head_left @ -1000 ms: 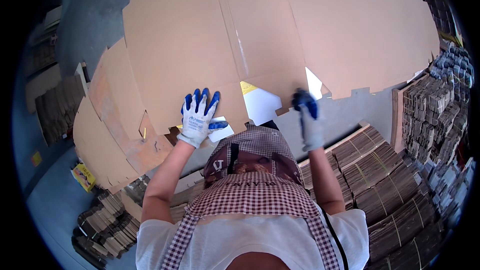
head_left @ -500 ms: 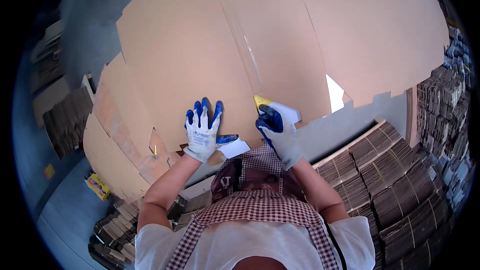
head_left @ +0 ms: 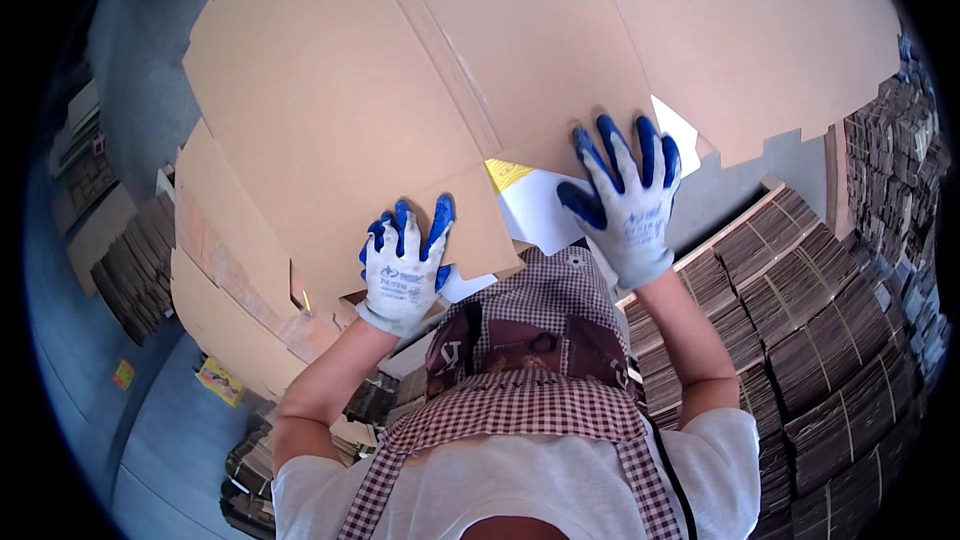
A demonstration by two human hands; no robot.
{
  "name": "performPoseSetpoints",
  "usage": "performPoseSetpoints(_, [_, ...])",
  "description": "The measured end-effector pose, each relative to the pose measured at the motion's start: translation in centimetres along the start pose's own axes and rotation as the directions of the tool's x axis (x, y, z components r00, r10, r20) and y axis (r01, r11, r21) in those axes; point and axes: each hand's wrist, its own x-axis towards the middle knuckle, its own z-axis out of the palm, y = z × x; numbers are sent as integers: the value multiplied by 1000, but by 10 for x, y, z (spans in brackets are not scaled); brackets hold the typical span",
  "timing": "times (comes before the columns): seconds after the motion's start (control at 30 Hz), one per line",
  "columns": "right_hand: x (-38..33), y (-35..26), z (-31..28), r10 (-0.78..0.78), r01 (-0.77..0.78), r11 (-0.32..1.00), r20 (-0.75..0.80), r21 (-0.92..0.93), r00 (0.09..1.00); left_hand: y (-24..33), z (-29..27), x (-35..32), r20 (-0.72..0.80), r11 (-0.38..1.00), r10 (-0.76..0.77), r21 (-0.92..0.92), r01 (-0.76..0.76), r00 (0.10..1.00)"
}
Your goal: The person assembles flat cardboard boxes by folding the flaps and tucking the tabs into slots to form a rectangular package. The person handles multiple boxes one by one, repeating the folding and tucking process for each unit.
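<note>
A large flat brown cardboard sheet [head_left: 330,70] with fold lines and slots lies in front of me. My left hand [head_left: 402,265], in a white glove with blue coating, rests on its near left panel with the fingers apart. My right hand [head_left: 632,205], gloved the same way, lies with spread fingers over the near edge of the middle panel, right of a white area with a yellow corner [head_left: 507,175]. Its fingertips reach the brown board. Another white piece [head_left: 680,130] shows beside the right fingers. Neither hand grips anything.
More cardboard sheets [head_left: 225,310] lie beneath at the left. Strapped stacks of flat cardboard [head_left: 800,290] stand on the right, with further bundles [head_left: 880,170] behind. Upright cardboard stacks [head_left: 135,260] stand at the far left. A checked apron [head_left: 530,390] covers my front.
My right hand has opened from a closed grip near the yellow corner and moved right and away from me. The sheet appears shifted up and left, showing more white. My left hand stays flat.
</note>
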Motion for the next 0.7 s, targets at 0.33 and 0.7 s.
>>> performPoseSetpoints(0.33, [-9, 12, 29, -6, 4, 994, -17, -109, 1000, 5, -3, 2, 58, 1000, 13, -22, -12, 998])
performPoseSetpoints(0.7, [-11, 13, 31, -2, 1, 992, -5, -129, 1000, 9, 8, 0, 36, 998, 56, -31, -55, 998])
